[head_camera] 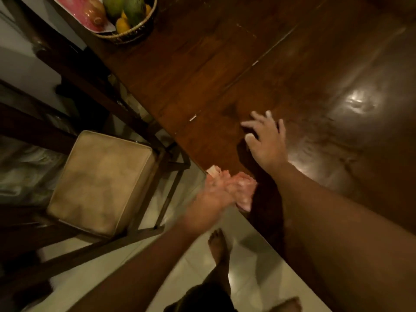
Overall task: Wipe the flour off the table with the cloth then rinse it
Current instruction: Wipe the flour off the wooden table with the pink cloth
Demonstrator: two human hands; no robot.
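Two hands share the job. The left hand [216,192], blurred, clutches the bunched pink cloth [245,195] at the wooden table [202,75]'s near edge, probably to catch whatever gets swept off. The right hand [266,141] lies spread and empty on the tabletop, fingertips [268,114] dusted white.

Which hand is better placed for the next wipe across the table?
Left. The left hand grips the pink cloth at the near edge of the table; the right hand is spread over the wood with fingers straight, holding nothing.
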